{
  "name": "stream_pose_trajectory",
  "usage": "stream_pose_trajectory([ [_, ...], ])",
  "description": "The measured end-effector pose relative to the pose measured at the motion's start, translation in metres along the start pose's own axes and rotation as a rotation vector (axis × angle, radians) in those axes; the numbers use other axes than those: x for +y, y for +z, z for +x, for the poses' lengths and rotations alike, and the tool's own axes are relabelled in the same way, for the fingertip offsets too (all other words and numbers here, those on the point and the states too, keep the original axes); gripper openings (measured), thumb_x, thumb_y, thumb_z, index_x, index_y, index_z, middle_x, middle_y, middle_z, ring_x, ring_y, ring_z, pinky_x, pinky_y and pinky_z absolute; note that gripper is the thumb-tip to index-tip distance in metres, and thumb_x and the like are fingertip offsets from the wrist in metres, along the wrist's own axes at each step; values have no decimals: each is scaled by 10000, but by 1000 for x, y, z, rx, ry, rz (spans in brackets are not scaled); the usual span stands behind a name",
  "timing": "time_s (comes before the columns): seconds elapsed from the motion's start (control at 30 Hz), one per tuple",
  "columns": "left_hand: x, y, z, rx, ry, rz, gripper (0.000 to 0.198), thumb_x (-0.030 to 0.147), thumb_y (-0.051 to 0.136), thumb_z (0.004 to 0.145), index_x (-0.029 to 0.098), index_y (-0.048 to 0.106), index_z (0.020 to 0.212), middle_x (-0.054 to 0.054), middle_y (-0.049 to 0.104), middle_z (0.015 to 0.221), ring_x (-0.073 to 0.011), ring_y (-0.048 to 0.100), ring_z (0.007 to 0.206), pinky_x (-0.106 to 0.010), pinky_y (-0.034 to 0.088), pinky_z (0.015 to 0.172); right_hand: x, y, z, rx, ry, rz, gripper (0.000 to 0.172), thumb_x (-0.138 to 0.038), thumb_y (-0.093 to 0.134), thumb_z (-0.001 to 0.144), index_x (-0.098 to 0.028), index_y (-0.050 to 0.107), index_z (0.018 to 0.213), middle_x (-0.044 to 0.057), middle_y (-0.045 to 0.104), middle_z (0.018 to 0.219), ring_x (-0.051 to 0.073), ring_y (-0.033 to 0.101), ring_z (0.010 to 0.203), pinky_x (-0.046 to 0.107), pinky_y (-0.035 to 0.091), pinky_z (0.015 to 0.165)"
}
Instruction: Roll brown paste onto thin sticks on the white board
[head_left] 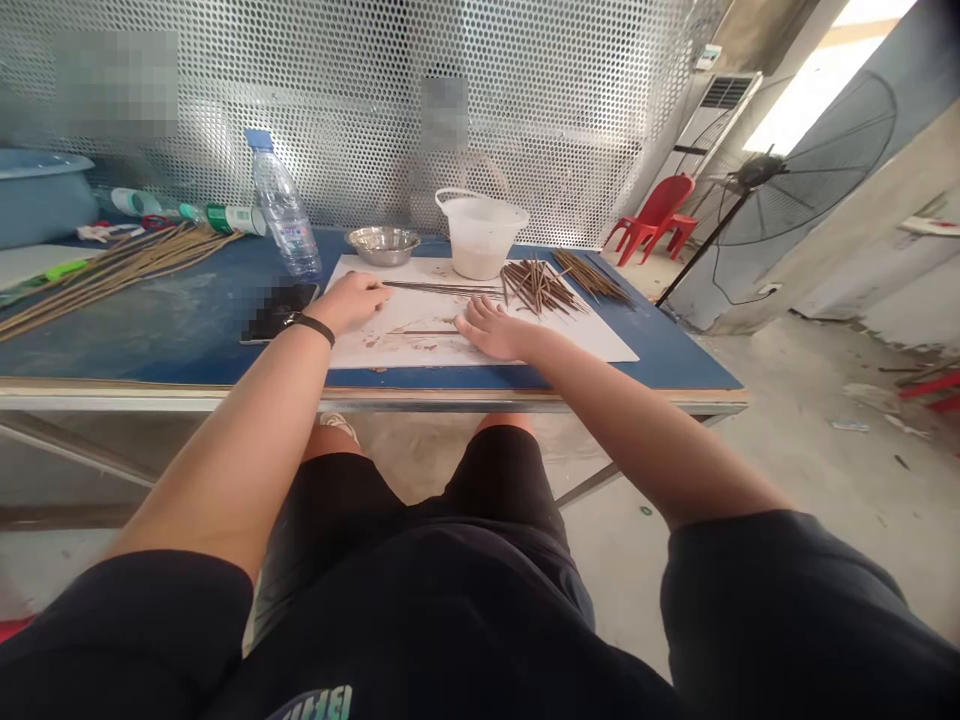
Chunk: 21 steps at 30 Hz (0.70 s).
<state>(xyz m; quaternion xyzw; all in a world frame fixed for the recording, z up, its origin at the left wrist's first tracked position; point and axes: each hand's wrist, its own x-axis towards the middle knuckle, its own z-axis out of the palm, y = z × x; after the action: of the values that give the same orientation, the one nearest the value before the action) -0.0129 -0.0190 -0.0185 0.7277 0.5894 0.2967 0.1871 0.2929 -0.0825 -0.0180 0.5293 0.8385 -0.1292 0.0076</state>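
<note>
My left hand [354,298] rests on a white board [585,335], fingers closed round the near end of a thin bundle of sticks [442,288] that lies flat and points right. My right hand [491,328] lies flat on the board with fingers spread, beside a single thin stick [420,331]. A pile of brown sticks [538,285] sits just beyond my right hand. Behind it stand a white plastic bucket [480,235] and a small metal bowl [383,244].
A water bottle [281,205] and a dark phone [279,310] sit left of the board on the blue table [172,325]. Long bamboo strips [105,270] lie at far left. A perforated metal screen backs the table. A floor fan [795,170] and red chair [656,220] stand right.
</note>
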Motion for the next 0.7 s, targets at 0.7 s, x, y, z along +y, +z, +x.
stream_pose_trajectory([
  [0.7, -5, 0, 5, -32, -13, -11, 263, 439, 694, 865, 238, 677, 695, -84, 768, 845, -255, 665, 772, -357, 462, 727, 16, -2, 2, 18, 6, -50, 1066, -764, 73, 1071, 1, 164, 1809, 237, 68, 1893, 430, -30, 1759, 676, 70, 1408],
])
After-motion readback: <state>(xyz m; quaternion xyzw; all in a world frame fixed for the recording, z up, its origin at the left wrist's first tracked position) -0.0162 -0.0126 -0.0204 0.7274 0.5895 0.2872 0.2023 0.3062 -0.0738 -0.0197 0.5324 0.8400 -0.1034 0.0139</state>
